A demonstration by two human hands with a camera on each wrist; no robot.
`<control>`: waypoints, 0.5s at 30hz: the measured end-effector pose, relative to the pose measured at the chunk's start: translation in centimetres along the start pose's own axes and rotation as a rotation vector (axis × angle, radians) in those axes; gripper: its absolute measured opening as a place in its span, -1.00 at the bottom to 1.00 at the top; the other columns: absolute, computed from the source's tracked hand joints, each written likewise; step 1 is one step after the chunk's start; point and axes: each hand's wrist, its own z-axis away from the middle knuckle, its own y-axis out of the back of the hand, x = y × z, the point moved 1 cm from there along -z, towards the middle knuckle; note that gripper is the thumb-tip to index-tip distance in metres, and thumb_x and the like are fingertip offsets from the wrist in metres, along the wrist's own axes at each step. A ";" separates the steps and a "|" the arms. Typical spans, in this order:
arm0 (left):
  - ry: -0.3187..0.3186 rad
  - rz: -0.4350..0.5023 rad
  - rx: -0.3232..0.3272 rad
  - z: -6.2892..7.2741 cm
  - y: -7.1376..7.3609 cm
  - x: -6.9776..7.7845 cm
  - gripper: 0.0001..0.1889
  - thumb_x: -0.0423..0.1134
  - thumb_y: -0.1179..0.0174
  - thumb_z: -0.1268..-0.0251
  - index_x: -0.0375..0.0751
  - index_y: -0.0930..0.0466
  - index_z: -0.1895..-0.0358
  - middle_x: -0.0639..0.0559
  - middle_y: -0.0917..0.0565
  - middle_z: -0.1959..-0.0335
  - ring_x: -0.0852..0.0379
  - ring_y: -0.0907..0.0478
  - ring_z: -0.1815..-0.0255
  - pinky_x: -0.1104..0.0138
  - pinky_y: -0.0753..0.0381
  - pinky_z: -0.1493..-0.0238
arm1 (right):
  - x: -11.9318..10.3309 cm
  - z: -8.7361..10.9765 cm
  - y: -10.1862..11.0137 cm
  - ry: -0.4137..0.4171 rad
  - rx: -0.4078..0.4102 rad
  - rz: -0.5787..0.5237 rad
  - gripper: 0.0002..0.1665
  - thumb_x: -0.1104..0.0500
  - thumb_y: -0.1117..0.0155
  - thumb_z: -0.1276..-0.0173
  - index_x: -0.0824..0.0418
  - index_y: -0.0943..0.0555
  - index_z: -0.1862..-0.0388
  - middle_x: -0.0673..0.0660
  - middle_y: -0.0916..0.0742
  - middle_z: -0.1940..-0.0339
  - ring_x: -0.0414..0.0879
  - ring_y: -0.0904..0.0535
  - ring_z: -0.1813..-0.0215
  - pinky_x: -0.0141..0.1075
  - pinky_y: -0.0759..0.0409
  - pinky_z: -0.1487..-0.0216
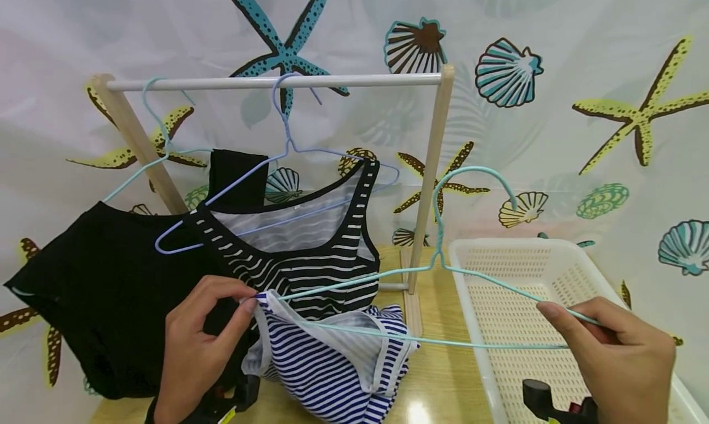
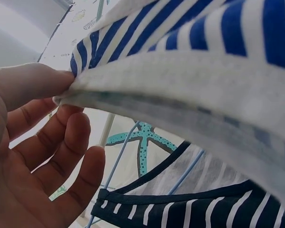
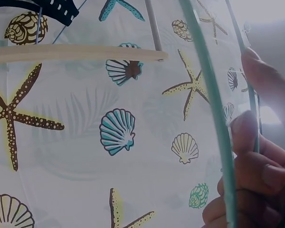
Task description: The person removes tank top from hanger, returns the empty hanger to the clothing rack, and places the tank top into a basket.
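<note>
My left hand (image 1: 207, 341) pinches one shoulder strap of a blue-and-white striped tank top (image 1: 327, 362) between thumb and forefinger. In the left wrist view the strap's edge (image 2: 80, 71) lies at the thumb tip. A mint-green hanger (image 1: 354, 282) has its left end at this strap, while its lower bar passes across the neck opening. With thumb and fingers my right hand (image 1: 620, 350) grips the hanger near its right end. Its hook stands up, apart from any rail. The other strap hangs below the bar, off the hanger's right arm.
Behind stands a rack with a white rail (image 1: 354, 81) and wooden posts. From it hang a black garment (image 1: 127, 301) and a black-and-white striped tank top (image 1: 310, 276) on a blue hanger. A white plastic basket (image 1: 471, 245) sits on the wooden table (image 1: 443, 375) at right.
</note>
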 end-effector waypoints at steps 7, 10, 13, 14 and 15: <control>0.016 -0.014 0.032 -0.1 0.1 -0.1 -0.77 -0.59 -0.31 -0.06 -0.30 -0.59 0.23 0.03 -0.60 0.23 0.23 -0.51 0.20 0.53 -0.39 -0.01 | 0.5 -0.3 0.7 -0.012 0.049 -0.028 -0.76 0.48 -0.52 0.04 0.34 -0.61 0.71 -0.07 -0.35 0.90 -0.25 -0.11 0.80 -0.41 -0.09 0.75; 0.023 -0.014 0.034 -0.2 0.1 -0.2 -0.77 -0.58 -0.31 -0.07 -0.29 -0.59 0.21 0.02 -0.60 0.23 0.23 -0.51 0.21 0.51 -0.39 -0.01 | 0.8 -0.4 0.9 -0.030 0.091 -0.051 -0.76 0.50 -0.51 0.05 0.39 -0.60 0.73 -0.07 -0.30 0.92 -0.27 -0.09 0.81 -0.41 -0.06 0.77; 0.022 -0.023 0.034 -0.2 0.0 -0.2 -0.76 -0.58 -0.31 -0.07 -0.28 -0.58 0.20 0.00 -0.60 0.24 0.23 -0.51 0.21 0.51 -0.39 -0.02 | 0.8 -0.4 0.9 -0.054 0.117 -0.064 -0.76 0.50 -0.51 0.05 0.42 -0.60 0.73 -0.06 -0.28 0.94 -0.27 -0.10 0.82 -0.40 -0.07 0.78; 0.020 -0.026 0.033 -0.2 0.0 -0.2 -0.76 -0.58 -0.31 -0.07 -0.27 -0.58 0.21 0.01 -0.60 0.24 0.23 -0.51 0.21 0.52 -0.39 -0.03 | 0.7 -0.4 0.9 -0.063 0.123 -0.064 -0.76 0.49 -0.51 0.04 0.42 -0.59 0.73 -0.06 -0.27 0.95 -0.27 -0.10 0.82 -0.40 -0.07 0.78; 0.017 -0.030 0.031 -0.2 -0.1 -0.2 -0.76 -0.58 -0.31 -0.07 -0.27 -0.58 0.21 0.01 -0.60 0.24 0.24 -0.51 0.20 0.53 -0.38 -0.03 | 0.7 -0.4 0.9 -0.072 0.129 -0.069 -0.76 0.49 -0.51 0.04 0.43 -0.59 0.73 -0.06 -0.28 0.95 -0.26 -0.10 0.82 -0.40 -0.07 0.78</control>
